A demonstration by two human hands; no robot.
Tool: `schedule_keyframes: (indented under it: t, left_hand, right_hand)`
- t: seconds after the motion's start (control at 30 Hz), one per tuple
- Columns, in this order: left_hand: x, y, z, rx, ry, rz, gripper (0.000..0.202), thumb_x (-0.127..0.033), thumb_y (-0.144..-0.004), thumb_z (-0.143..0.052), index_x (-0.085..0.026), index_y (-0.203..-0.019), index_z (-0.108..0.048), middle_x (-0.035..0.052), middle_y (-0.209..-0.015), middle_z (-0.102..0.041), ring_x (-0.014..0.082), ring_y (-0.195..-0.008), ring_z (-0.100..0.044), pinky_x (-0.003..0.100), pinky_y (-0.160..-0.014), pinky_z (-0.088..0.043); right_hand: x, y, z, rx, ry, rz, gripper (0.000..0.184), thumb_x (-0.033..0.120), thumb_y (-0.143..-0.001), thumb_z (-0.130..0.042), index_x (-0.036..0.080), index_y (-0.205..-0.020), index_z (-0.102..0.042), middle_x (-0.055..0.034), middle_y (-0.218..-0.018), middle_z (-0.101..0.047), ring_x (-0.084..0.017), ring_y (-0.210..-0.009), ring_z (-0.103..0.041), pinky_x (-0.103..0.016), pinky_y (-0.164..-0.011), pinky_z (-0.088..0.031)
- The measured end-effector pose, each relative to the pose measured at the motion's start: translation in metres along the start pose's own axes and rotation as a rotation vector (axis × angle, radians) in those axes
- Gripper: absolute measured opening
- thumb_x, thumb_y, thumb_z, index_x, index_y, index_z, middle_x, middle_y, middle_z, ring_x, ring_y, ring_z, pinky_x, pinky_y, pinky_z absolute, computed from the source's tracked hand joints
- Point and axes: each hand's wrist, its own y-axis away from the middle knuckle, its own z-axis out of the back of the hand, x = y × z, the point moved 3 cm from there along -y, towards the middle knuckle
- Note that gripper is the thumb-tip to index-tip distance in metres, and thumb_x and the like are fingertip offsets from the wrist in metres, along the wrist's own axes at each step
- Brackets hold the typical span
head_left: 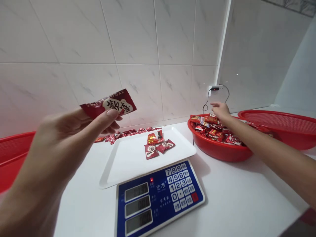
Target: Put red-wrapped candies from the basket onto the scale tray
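Observation:
My left hand is raised on the left, its thumb and fingers pinching a dark red wrapped candy with black characters on a cream patch. Over a red plastic basket heaped with wrapped candies is my right hand, fingers pointing left and apart, with nothing visible in them. Between the hands stands a blue digital scale with a white tray. On the tray lie two dark red candies and a red and gold packet.
A row of red wrapped candies lies behind the tray along the tiled wall. Another red basket stands at the far right, and part of a red basket shows at the left edge. A socket with cables is on the wall.

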Motion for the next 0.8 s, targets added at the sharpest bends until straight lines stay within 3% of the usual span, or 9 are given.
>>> schedule_keyframes:
  t: [0.07,0.13,0.23,0.33,0.43,0.53,0.6,0.7,0.8]
  left_hand:
    - [0.002,0.0,0.002,-0.024,0.021,-0.005,0.017,-0.042,-0.074,-0.079,-0.028,-0.084,-0.078,0.0009,-0.076,-0.075,0.0149,-0.064,-0.07,0.019,-0.053,-0.055]
    - [0.001,0.001,0.001,-0.04,0.046,-0.021,0.016,-0.041,-0.074,-0.079,-0.028,-0.084,-0.078,0.0004,-0.076,-0.075,0.0139,-0.062,-0.069,0.019,-0.051,-0.055]
    - [-0.002,0.001,-0.002,-0.004,0.061,-0.021,0.012,-0.038,-0.075,-0.079,-0.029,-0.084,-0.079,-0.0008,-0.072,-0.073,0.0123,-0.06,-0.068,0.017,-0.047,-0.052]
    - [-0.007,0.001,-0.005,0.077,0.07,-0.015,0.007,-0.033,-0.079,-0.076,-0.028,-0.083,-0.079,-0.0015,-0.067,-0.072,0.0096,-0.059,-0.067,0.013,-0.048,-0.051]
    - [-0.012,0.002,-0.005,0.101,0.068,-0.025,0.007,-0.029,-0.082,-0.073,-0.026,-0.082,-0.079,-0.0022,-0.066,-0.071,0.0061,-0.059,-0.066,0.008,-0.05,-0.049]
    - [-0.015,0.003,-0.005,0.096,0.067,-0.045,0.008,-0.027,-0.083,-0.072,-0.025,-0.083,-0.079,-0.0026,-0.065,-0.07,0.0054,-0.059,-0.065,0.008,-0.051,-0.049]
    - [-0.015,0.003,-0.006,0.096,0.062,-0.052,0.008,-0.027,-0.083,-0.071,-0.025,-0.083,-0.079,-0.0021,-0.065,-0.07,0.0065,-0.059,-0.065,0.01,-0.052,-0.05]
    - [-0.016,0.004,-0.006,0.103,0.052,-0.051,0.009,-0.029,-0.083,-0.072,-0.023,-0.081,-0.078,-0.001,-0.064,-0.069,0.0082,-0.057,-0.065,0.014,-0.049,-0.048]
    - [-0.016,0.004,-0.007,0.1,0.068,-0.046,0.008,-0.028,-0.082,-0.072,-0.022,-0.081,-0.078,-0.0006,-0.066,-0.07,0.0089,-0.058,-0.065,0.016,-0.051,-0.05]
  right_hand:
    - [0.005,-0.006,-0.002,0.069,0.045,0.072,0.052,0.017,-0.08,-0.044,0.007,-0.129,-0.058,-0.019,-0.129,-0.06,-0.026,-0.117,-0.059,-0.034,-0.094,-0.047]
    - [0.011,-0.003,-0.011,0.187,0.098,0.154,0.048,0.022,-0.075,-0.057,0.012,-0.121,-0.064,-0.0169,-0.127,-0.063,-0.028,-0.117,-0.058,-0.036,-0.097,-0.045]
    - [0.015,0.012,-0.029,0.366,0.19,0.234,0.026,0.019,-0.06,-0.072,0.02,-0.085,-0.071,-0.0119,-0.098,-0.073,-0.032,-0.102,-0.064,-0.047,-0.099,-0.041]
    - [0.018,0.024,-0.037,0.429,0.278,0.249,0.014,0.015,-0.056,-0.073,0.021,-0.059,-0.062,-0.0066,-0.07,-0.069,-0.035,-0.095,-0.063,-0.067,-0.103,-0.022]
    - [0.023,0.026,-0.026,0.32,0.225,0.239,0.016,0.017,-0.06,-0.074,0.021,-0.054,-0.06,-0.0052,-0.062,-0.064,-0.035,-0.093,-0.063,-0.074,-0.101,-0.012]
    - [0.026,0.019,-0.007,0.104,0.085,0.223,0.011,0.022,-0.062,-0.075,0.02,-0.061,-0.065,-0.014,-0.095,-0.07,-0.041,-0.117,-0.052,-0.074,-0.103,-0.007]
    - [0.028,0.013,0.001,0.041,0.013,0.177,0.014,0.028,-0.063,-0.077,0.019,-0.07,-0.068,-0.0169,-0.109,-0.068,-0.043,-0.121,-0.049,-0.073,-0.1,-0.021]
    - [0.04,0.011,0.005,0.0,-0.172,0.136,0.017,0.032,-0.07,-0.071,0.021,-0.083,-0.069,-0.0105,-0.096,-0.072,-0.032,-0.099,-0.066,-0.053,-0.087,-0.05]
    - [0.078,0.035,0.002,0.039,-0.641,0.297,0.013,0.021,-0.071,-0.068,0.022,-0.084,-0.068,-0.0028,-0.088,-0.073,-0.022,-0.089,-0.069,-0.039,-0.086,-0.054]
